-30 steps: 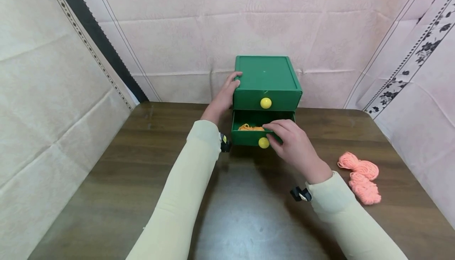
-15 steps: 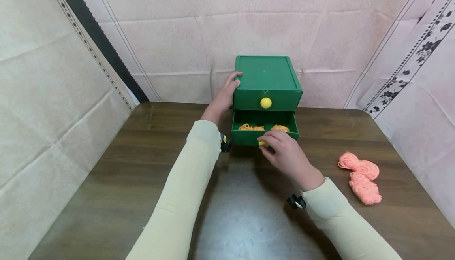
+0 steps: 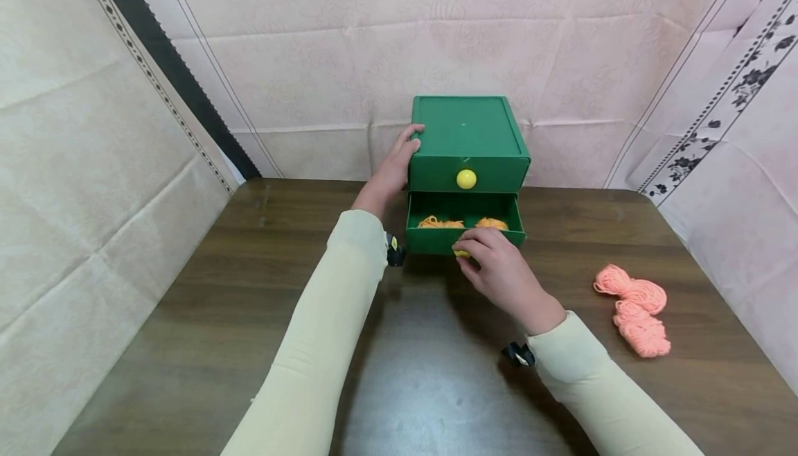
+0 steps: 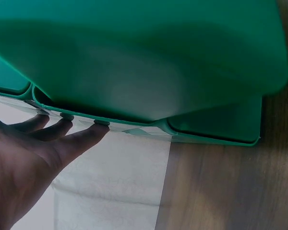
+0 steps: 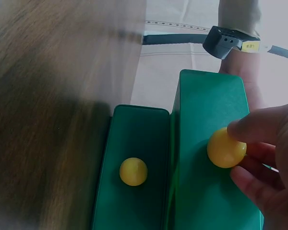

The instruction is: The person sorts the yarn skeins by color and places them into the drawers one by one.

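A green drawer cabinet (image 3: 464, 127) stands at the back of the table. Its middle drawer (image 3: 430, 240) is pulled out, and two orange yarn bundles (image 3: 440, 223) lie inside. My right hand (image 3: 499, 262) pinches that drawer's round yellow knob (image 5: 225, 147) between thumb and fingers. My left hand (image 3: 393, 168) rests against the cabinet's left side, fingertips over the top edge. In the left wrist view, the fingers (image 4: 81, 141) lie extended along the cabinet's side.
Two pink yarn bundles (image 3: 641, 330) lie on the wooden table (image 3: 280, 303) at the right. The top drawer, with its yellow knob (image 3: 466, 179), is closed. Below the pulled-out drawer, another closed drawer shows a knob (image 5: 133, 171). Patterned cloth (image 3: 312, 82) hangs behind.
My right hand has moved from over the drawer's front rim down to its knob and now pinches it, uncovering the right orange yarn bundle. My left hand has stayed put.
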Demonstrator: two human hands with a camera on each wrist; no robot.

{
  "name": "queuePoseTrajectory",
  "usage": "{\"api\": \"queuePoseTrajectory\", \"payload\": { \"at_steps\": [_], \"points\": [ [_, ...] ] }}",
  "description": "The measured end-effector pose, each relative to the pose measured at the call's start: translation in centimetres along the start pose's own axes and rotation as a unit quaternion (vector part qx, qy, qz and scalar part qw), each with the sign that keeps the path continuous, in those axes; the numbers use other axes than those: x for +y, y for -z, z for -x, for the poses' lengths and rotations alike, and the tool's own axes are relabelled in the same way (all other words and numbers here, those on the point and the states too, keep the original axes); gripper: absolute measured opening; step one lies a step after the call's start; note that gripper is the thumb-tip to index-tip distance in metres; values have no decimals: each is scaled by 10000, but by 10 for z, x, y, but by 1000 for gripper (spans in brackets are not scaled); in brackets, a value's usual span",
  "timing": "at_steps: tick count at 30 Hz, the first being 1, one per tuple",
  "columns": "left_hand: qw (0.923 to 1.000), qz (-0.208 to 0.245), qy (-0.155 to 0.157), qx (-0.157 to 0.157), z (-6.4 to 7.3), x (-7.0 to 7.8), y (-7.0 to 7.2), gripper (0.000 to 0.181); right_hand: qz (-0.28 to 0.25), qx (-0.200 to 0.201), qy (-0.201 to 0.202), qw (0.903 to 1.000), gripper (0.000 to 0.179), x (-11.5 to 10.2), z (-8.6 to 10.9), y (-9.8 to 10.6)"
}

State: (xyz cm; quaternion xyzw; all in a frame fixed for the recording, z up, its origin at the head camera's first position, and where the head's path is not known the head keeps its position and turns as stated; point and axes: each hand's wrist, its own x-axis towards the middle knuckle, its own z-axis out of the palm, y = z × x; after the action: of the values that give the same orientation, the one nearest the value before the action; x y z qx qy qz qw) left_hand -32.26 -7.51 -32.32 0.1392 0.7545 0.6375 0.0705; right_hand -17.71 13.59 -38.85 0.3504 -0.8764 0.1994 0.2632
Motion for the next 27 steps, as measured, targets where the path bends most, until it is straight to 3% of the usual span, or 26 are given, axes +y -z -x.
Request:
{"api": "queuePoseTrajectory", "payload": {
  "at_steps": [3, 7, 15, 19, 27],
  "points": [
    [10000, 10, -65, 58, -6, -8, 0, 42, 14, 38, 36, 10000, 18, 1, -1, -1],
    [10000, 44, -67, 36, -7, -8, 1, 42, 56, 62, 39, 10000, 17, 3, -2, -2],
    [9997, -101, 156, -130, 13, 16, -1, 46, 105, 71, -15, 9999, 17, 9, -5, -4],
    [9997, -156, 172, -102, 16, 19, -2, 46, 96, 39, -89, 9999, 18, 12, -7, -4],
    [9999, -25, 157, -46, 6, 9, 0, 44, 77, 81, -258, 9996, 19, 18, -13, -7]
  ]
}}
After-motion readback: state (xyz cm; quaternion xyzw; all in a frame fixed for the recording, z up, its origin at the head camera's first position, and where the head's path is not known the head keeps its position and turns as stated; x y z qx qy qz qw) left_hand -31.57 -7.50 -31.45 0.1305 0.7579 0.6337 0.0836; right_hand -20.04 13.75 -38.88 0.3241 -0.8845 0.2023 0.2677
